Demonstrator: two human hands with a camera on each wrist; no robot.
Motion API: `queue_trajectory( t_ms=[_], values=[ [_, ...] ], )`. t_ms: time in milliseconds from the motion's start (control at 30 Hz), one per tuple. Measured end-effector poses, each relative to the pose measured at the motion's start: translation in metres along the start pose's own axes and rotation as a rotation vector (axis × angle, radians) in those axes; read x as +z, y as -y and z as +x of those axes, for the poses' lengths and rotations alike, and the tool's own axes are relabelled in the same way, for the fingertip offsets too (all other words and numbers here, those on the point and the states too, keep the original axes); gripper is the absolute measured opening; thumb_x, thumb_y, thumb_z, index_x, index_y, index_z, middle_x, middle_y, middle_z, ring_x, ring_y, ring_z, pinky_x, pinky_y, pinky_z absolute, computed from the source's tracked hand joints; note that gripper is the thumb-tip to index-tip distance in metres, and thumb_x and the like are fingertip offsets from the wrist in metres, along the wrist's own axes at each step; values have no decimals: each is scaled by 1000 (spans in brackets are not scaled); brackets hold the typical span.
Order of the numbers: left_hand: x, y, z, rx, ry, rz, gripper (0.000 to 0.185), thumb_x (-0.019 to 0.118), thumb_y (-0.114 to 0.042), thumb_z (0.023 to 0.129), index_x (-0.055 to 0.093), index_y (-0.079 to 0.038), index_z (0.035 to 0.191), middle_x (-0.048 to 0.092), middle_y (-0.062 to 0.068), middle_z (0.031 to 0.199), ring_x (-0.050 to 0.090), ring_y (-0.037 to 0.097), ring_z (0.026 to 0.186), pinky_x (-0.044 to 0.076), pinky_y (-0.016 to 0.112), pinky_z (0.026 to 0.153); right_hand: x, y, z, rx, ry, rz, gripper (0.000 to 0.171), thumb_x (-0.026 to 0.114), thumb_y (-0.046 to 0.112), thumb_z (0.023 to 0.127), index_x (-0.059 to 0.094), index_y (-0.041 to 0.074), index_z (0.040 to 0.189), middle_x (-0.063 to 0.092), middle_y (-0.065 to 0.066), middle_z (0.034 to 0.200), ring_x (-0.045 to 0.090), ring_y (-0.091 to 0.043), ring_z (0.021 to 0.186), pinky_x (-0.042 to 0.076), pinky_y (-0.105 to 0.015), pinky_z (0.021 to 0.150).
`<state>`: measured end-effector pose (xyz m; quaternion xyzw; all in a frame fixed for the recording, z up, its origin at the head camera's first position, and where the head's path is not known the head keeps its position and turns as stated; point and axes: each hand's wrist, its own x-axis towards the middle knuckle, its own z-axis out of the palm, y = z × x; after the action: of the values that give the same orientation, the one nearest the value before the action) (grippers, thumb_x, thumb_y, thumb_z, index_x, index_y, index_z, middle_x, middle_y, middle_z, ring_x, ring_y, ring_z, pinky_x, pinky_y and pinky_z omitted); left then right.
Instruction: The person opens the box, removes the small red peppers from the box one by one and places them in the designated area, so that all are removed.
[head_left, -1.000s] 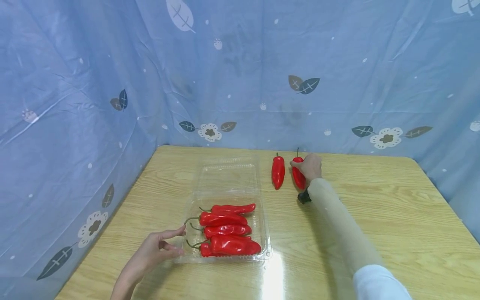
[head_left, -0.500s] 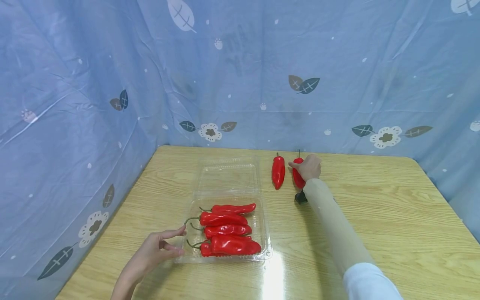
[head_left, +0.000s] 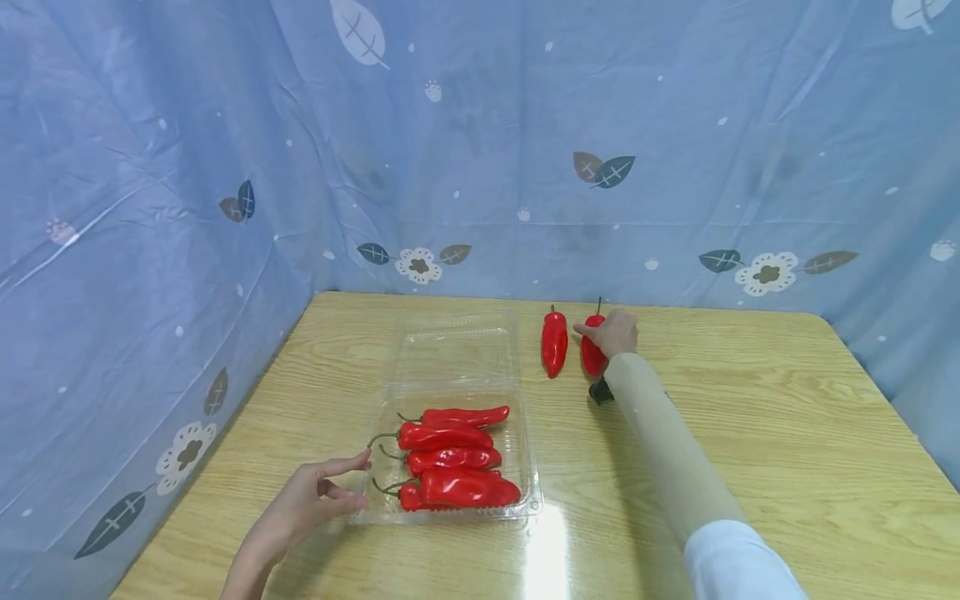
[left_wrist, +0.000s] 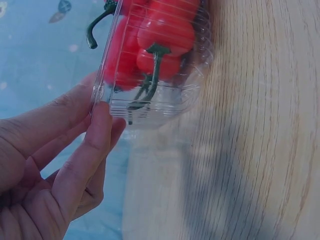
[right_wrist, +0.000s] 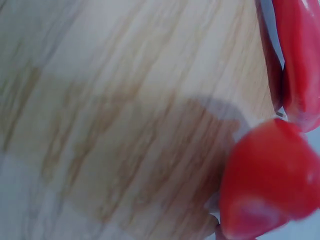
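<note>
A: How are the arms posed?

B: The right arm, in a beige sleeve [head_left: 660, 442], is stretched forward over the wooden surface [head_left: 787, 433] towards its far edge. The left forearm is angled in from the near left, and the left grip [head_left: 309, 500] is turned sideways to the clear container [head_left: 535, 475].

A: What is added by each view?

B: From the left wrist, green stems [left_wrist: 156, 72] are seen through the container's end wall; by the head view, the folded-back lid [head_left: 457, 354] is shown. From the right wrist, the rounded end of a red pepper [right_wrist: 270, 180] is seen close up, with the second pepper [right_wrist: 302, 65] beyond.

A: And what is grasped?

B: The container's left rim is pinched by the left grip; several peppers [head_left: 453, 437] are contained inside. One digit of the right grip [head_left: 617, 333] is laid across the red pepper near the far edge; whether it is clasped cannot be told. The second pepper is seen on the surface, just left of it.
</note>
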<state>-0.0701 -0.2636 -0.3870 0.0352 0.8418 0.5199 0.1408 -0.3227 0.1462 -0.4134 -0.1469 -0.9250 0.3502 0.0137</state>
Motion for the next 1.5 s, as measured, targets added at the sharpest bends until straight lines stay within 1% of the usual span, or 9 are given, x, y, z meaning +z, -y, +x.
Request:
queue_trajectory(
  t_ms=[100,400,567,700,767,833,933,1200,1500],
  values=[
    [0,-1,0,1,2,0,63,75,-8,82,46,8,136,53,29,130,66,15,78,51,25,69,-1,1,-1,-1,3,-8,44,73,37,84,54,-1,75,52,-9,70,58,-24,68,56,-36,69],
    [1,-2,0,-8,-2,3,63,74,-7,82,46,7,136,52,28,132,66,15,80,49,25,72,-7,4,-5,24,38,-68,52,72,43,84,59,-7,86,54,-13,77,54,-22,69,51,-30,62],
    [1,-1,0,-9,3,-6,63,74,-7,82,46,7,137,51,28,133,67,16,80,49,26,72,-12,1,-2,5,66,-100,50,70,44,85,49,2,68,46,-6,62,47,-18,61,45,-25,55],
    [1,-1,0,-5,-3,7,63,74,-9,82,47,6,136,52,28,132,67,16,80,50,26,72,-20,-3,1,-14,73,-113,54,69,44,85,38,6,62,36,-3,60,39,-20,67,36,-28,55],
    [1,0,0,-11,-9,8,63,75,-10,82,47,5,136,52,27,132,67,16,79,50,25,72,-25,-5,0,-49,75,-90,51,69,41,86,48,-4,72,50,-13,69,47,-28,75,43,-34,60],
    [1,0,0,-15,-13,7,62,75,-10,82,48,5,136,52,27,132,66,15,79,50,25,71,-31,-8,-2,-90,85,-43,50,66,35,89,55,-13,95,59,-24,94,53,-37,92,48,-41,73],
    [2,0,0,-4,-5,-5,63,74,-10,83,47,6,137,52,28,131,66,15,79,50,24,71,-43,-13,-7,-172,107,24,56,62,26,93,47,-16,127,49,-33,130,47,-45,117,43,-51,94],
    [0,-1,-1,1,-12,1,63,75,-12,82,48,6,136,53,29,131,66,14,77,50,24,69,-63,-17,-20,-331,131,84,44,61,21,95,54,-12,124,53,-31,127,52,-43,112,44,-50,93],
    [2,3,-1,3,-20,16,62,75,-9,82,48,5,136,54,27,130,66,13,76,50,24,66,-62,-13,-68,-588,131,213,30,64,13,93,62,-5,117,64,-22,113,59,-37,105,49,-50,86]
  ],
)
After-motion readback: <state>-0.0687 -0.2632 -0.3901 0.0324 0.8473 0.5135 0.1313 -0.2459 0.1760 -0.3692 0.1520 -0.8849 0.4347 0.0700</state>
